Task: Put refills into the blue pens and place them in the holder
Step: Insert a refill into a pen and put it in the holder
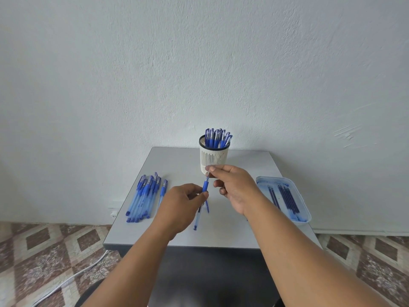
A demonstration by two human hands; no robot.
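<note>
My left hand (181, 204) grips a blue pen (205, 185) by its barrel, above the middle of the grey table (232, 231). My right hand (232, 185) pinches the pen's tip end, right in front of the white slotted holder (213, 159). The holder stands at the table's back and carries several capped blue pens (217, 138). A pile of blue pens (143, 197) lies on the left of the table. A pale tray (305, 214) on the right has several dark blue refills (287, 199) in it. A blue cap (207, 207) lies under my hands.
The small table stands against a white wall (199, 63). Patterned tiles (44, 251) cover the floor on both sides, and a white cable (73, 278) runs across them at the left. A dark seat (210, 280) is below the table's front edge.
</note>
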